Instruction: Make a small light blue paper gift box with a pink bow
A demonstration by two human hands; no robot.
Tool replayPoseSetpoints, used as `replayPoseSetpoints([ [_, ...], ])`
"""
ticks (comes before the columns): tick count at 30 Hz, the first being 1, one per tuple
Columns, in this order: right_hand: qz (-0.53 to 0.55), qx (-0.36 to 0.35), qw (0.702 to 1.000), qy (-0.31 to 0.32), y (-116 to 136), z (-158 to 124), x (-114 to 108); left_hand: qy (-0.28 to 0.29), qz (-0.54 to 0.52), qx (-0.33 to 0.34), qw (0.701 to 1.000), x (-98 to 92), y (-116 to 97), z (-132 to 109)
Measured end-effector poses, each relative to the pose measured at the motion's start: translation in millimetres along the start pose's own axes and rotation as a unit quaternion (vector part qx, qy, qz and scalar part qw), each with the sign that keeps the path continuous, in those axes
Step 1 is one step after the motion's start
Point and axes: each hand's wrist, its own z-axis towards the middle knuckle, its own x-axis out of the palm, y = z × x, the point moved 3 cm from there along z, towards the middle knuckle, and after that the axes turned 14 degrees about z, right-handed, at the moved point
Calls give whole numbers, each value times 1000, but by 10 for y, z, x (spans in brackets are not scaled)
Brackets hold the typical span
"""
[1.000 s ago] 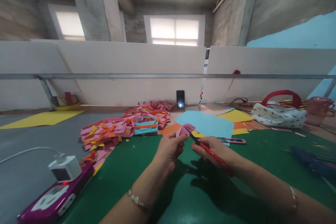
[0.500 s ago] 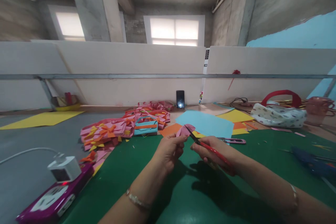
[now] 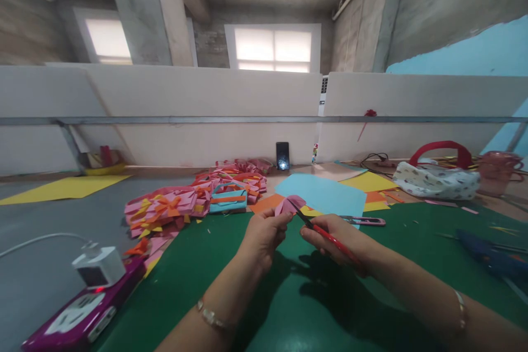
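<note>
Between the thumb and fingers of my left hand [image 3: 266, 234] is a small piece of pink paper [image 3: 290, 204], raised above the green mat [image 3: 198, 297]. My right hand [image 3: 336, 236] is closed around a pair of scissors [image 3: 332, 239] with red handles and dark blades. The blades point up and left, meeting the pink paper's right edge. Behind the hands lie a light blue sheet [image 3: 319, 192] and an orange sheet [image 3: 267, 203]. A pink utility knife [image 3: 367, 221] rests just past my right hand.
Left of the hands is a heap of folded pink, orange and yellow paper [image 3: 173, 203], with a small blue paper bag [image 3: 228, 199] beside it. A purple power strip [image 3: 78, 308] holds a white charger [image 3: 99, 265]. A phone [image 3: 282, 155] leans at the back; a blue glue gun [image 3: 490, 256] lies right.
The scissors' blades have shifted slightly along the pink paper's edge, and the handles look closer together. The left hand keeps its hold, and the whole view has drifted a little.
</note>
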Motion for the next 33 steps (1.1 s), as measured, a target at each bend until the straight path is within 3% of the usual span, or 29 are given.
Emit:
replayPoseSetpoints([
  [9, -7, -18, 1000, -7, -7, 10, 10, -2, 59, 53, 997, 1, -39, -30],
  [15, -19, -5, 1000, -11, 4, 13, 15, -34, 40, 46, 998, -12, -11, -9],
  [22, -26, -14, 1000, -6, 5, 30, 27, -8, 29, 36, 999, 11, 30, 7],
  [33, -34, -21, 999, -10, 7, 21, 38, -18, 28, 10, 999, -1, 44, 47],
])
